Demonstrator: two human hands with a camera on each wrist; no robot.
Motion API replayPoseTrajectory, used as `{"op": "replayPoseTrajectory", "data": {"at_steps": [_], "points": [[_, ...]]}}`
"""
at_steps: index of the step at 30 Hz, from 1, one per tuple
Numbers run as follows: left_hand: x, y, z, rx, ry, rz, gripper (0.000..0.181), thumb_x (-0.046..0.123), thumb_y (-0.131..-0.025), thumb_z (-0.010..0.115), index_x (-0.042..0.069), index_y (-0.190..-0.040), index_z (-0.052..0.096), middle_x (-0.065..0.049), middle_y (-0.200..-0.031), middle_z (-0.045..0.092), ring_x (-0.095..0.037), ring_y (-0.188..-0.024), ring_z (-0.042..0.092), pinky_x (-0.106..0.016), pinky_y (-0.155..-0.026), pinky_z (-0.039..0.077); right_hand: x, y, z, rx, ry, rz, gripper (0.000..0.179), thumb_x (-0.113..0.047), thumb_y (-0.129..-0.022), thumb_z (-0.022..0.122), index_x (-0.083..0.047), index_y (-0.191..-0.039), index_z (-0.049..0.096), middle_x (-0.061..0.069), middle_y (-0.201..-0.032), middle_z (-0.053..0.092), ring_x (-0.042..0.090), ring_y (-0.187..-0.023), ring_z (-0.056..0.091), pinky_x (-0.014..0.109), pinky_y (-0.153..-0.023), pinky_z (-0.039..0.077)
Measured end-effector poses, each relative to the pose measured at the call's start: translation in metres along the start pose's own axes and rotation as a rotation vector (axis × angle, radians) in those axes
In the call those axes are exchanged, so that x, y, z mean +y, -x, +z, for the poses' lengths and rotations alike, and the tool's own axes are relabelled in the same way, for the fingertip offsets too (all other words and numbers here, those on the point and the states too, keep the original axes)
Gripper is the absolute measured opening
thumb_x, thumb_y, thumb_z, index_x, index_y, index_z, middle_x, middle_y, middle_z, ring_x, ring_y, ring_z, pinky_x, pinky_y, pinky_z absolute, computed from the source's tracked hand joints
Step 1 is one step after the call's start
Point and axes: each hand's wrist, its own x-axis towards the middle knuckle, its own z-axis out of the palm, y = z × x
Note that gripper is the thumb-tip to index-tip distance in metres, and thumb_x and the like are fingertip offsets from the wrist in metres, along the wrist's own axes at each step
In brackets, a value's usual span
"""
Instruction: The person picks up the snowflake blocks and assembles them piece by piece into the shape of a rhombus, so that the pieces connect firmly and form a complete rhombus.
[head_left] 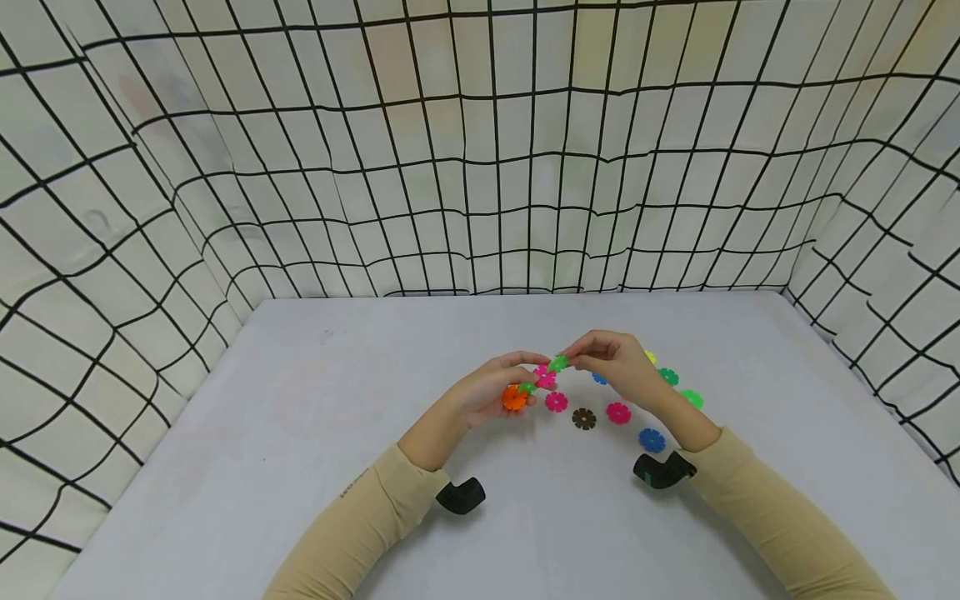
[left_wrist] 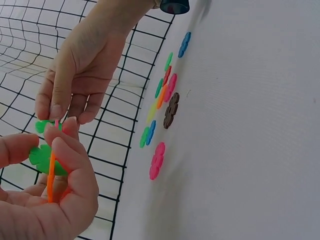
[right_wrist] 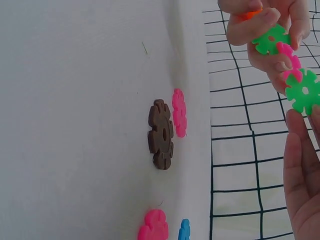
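Note:
My left hand [head_left: 491,390] grips a short chain of notched plastic flower discs raised over the table. An orange disc [head_left: 514,397] forms its near end, joined to a green disc [right_wrist: 270,40], then a pink disc [right_wrist: 291,56]. At the far end a second green disc [right_wrist: 302,92] meets the pink one, and my right hand [head_left: 611,358] pinches its edge between thumb and fingers. In the left wrist view the orange disc [left_wrist: 51,175] stands edge-on, partly covered by the left fingers. Below the hands lie a loose pink disc [head_left: 556,402] and a brown disc [head_left: 584,418].
Further right on the white table [head_left: 300,467] are a rose-pink disc [head_left: 618,412], a blue disc [head_left: 652,440], a light green disc [head_left: 692,398] and a darker green disc [head_left: 667,377]. The right hand partly hides others. Black grid netting [head_left: 510,183] surrounds the table's back and sides.

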Motion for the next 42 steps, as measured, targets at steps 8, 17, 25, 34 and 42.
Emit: {"op": "replayPoseTrajectory", "data": {"at_steps": [8, 17, 25, 34, 42], "points": [[0.001, 0.001, 0.001, 0.021, 0.000, -0.017, 0.043, 0.012, -0.102, 0.051, 0.005, -0.145, 0.055, -0.008, -0.111, 0.058, -0.016, -0.076, 0.057, -0.022, -0.065, 0.050, 0.004, 0.001, -0.006, -0.007, 0.048, -0.021, 0.015, 0.000, -0.099, 0.066, 0.006, -0.112, 0.070, 0.021, -0.113, 0.072, 0.027, -0.100, 0.072, 0.035, -0.089, 0.057], [0.001, 0.002, 0.000, 0.058, 0.095, -0.037, 0.046, 0.012, -0.103, 0.050, 0.007, -0.148, 0.053, -0.012, -0.134, 0.060, -0.019, -0.095, 0.067, -0.026, -0.071, 0.055, 0.017, -0.001, -0.035, -0.081, 0.354, 0.158, 0.029, -0.016, -0.101, 0.067, 0.001, -0.124, 0.067, 0.017, -0.118, 0.067, 0.029, -0.100, 0.065, 0.033, -0.082, 0.055], [0.001, 0.000, -0.001, 0.079, 0.187, -0.037, 0.049, 0.008, -0.101, 0.048, 0.005, -0.150, 0.049, -0.015, -0.141, 0.056, -0.023, -0.109, 0.066, -0.042, -0.084, 0.055, 0.026, -0.007, -0.051, -0.191, 0.508, 0.294, 0.028, -0.013, -0.097, 0.070, 0.001, -0.121, 0.068, 0.011, -0.102, 0.062, 0.026, -0.088, 0.058, 0.032, -0.067, 0.052], [-0.001, -0.001, -0.002, 0.074, 0.204, -0.029, 0.049, 0.016, -0.104, 0.048, 0.004, -0.151, 0.047, -0.016, -0.142, 0.056, -0.025, -0.113, 0.065, -0.039, -0.083, 0.056, 0.032, -0.014, -0.047, -0.233, 0.592, 0.391, 0.033, -0.019, -0.093, 0.076, 0.000, -0.118, 0.065, 0.014, -0.104, 0.060, 0.027, -0.091, 0.057, 0.030, -0.070, 0.052], [-0.002, -0.003, -0.002, 0.110, 0.222, -0.029, 0.043, 0.029, -0.106, 0.050, 0.005, -0.142, 0.055, -0.008, -0.126, 0.067, -0.014, -0.090, 0.067, -0.023, -0.067, 0.052, 0.035, -0.016, -0.046, -0.232, 0.581, 0.374, 0.029, -0.013, -0.089, 0.079, -0.001, -0.109, 0.061, 0.017, -0.106, 0.060, 0.032, -0.097, 0.056, 0.037, -0.077, 0.054]]}}
